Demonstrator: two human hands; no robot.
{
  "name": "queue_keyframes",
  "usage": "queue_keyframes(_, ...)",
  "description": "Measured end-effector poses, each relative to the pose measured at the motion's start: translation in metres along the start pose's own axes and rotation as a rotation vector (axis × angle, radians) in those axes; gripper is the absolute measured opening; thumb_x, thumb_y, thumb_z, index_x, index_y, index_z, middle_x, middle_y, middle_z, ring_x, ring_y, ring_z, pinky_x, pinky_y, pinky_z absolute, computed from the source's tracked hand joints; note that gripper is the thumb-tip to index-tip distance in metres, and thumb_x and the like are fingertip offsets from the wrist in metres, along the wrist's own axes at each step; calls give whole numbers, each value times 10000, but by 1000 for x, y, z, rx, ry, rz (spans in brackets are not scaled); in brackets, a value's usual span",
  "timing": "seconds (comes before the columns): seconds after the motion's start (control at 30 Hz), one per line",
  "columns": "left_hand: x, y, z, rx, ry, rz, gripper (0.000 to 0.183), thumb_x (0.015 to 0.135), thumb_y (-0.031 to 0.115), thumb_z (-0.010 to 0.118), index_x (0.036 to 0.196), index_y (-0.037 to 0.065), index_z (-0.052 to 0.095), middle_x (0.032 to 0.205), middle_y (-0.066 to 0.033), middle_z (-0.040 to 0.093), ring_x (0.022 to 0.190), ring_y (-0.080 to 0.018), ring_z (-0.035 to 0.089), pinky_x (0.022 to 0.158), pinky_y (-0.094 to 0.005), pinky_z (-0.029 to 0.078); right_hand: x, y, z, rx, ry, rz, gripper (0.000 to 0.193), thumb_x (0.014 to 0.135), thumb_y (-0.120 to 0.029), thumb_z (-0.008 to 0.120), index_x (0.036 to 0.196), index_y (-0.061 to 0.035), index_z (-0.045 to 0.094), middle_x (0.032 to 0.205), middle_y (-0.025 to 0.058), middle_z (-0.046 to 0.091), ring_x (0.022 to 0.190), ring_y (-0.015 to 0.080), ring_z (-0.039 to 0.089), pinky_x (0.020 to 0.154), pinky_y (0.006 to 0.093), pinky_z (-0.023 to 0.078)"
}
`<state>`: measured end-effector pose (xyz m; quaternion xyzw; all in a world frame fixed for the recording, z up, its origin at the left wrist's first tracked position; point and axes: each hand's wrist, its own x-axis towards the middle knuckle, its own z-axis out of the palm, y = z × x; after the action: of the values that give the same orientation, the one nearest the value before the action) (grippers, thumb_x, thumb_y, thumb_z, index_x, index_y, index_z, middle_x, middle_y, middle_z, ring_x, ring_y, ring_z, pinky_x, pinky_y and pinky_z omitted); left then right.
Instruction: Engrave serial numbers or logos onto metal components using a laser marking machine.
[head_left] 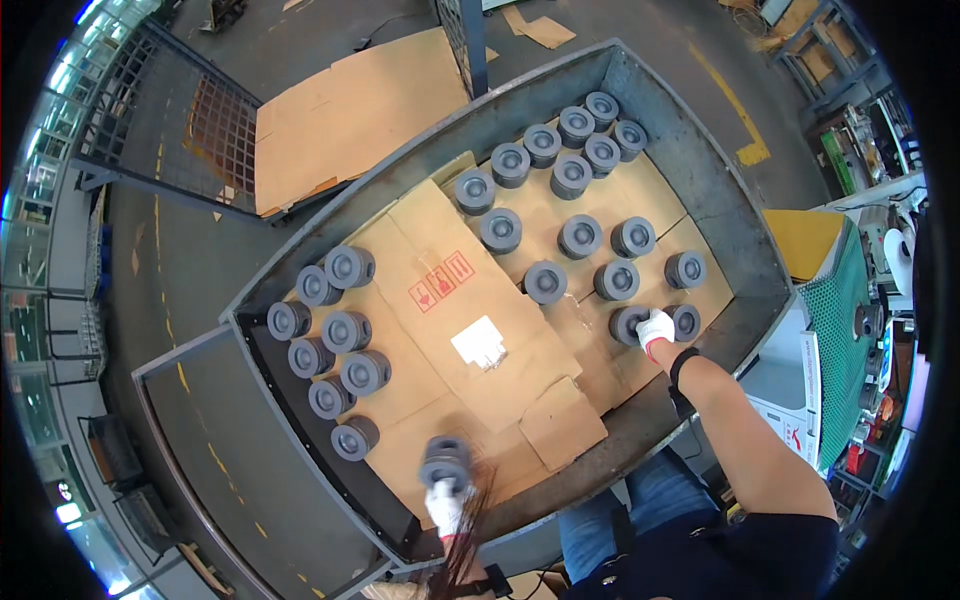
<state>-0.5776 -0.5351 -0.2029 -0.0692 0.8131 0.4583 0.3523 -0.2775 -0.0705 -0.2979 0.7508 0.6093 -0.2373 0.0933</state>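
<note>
My left hand, in a white glove, grips a dark grey piston above the cardboard at the near left of a metal bin; both are blurred by motion. At the near right, my gloved right hand has its fingers closed on the side of another piston. Close beside that hand stands a further piston. Several more pistons stand crown up with round bowls showing: a cluster at the left and a spread group at the far right.
Cardboard lines the grey metal bin, with a white paper patch on it. A tubular handle juts from the left side. Beyond stands a mesh cart with cardboard. At the right is a bench with a green mat.
</note>
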Motion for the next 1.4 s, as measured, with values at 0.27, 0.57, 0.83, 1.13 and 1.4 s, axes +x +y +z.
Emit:
queue_keyframes(0.27, -98, 149, 218, 837, -621, 407, 652, 879, 422, 605, 1412, 53, 539, 977, -185, 745, 883, -373, 725, 782, -466, 569, -14, 4, -60, -32, -190, -193, 609, 860, -313, 686, 1405, -100, 518, 1234, 231, 673, 1147, 413, 644, 1004, 460, 505)
queue_keyframes(0.57, -62, 62, 381, 1238, -598, 348, 533, 922, 353, 555, 1309, -12, 592, 1024, -165, 765, 946, -275, 756, 758, -446, 570, -67, 58, -130, 258, -447, -587, 593, 923, -172, 694, 1458, -11, 495, 1438, 214, 565, 1340, 327, 553, 1125, 396, 437)
queue_keyframes(0.83, -77, 82, 348, 1063, -745, 380, 520, 969, 434, 523, 1352, 87, 580, 1158, -159, 729, 1060, -330, 702, 891, -437, 542, -82, 52, -140, 179, -726, -559, 532, 936, -173, 687, 1430, -41, 539, 1346, 195, 644, 1263, 292, 621, 1061, 388, 495)
queue_keyframes(1.13, -37, 45, 115, -226, 60, 114, 512, 993, 383, 631, 1442, 154, 540, 1182, -112, 698, 1012, -247, 693, 894, -363, 543, -179, -160, -91, -206, -917, -1221, 592, 991, -421, 558, 1507, -155, 444, 1410, 222, 572, 1278, 429, 551, 1100, 463, 435)
queue_keyframes(1.4, 97, 85, -33, -725, 256, -287, 597, 931, 516, 692, 1411, 209, 513, 820, -42, 625, 667, -181, 617, 645, -379, 547, -259, -354, 36, -302, -591, -1303, 741, 940, -395, 610, 1582, -206, 290, 1285, 248, 599, 1093, 430, 637, 950, 505, 516)
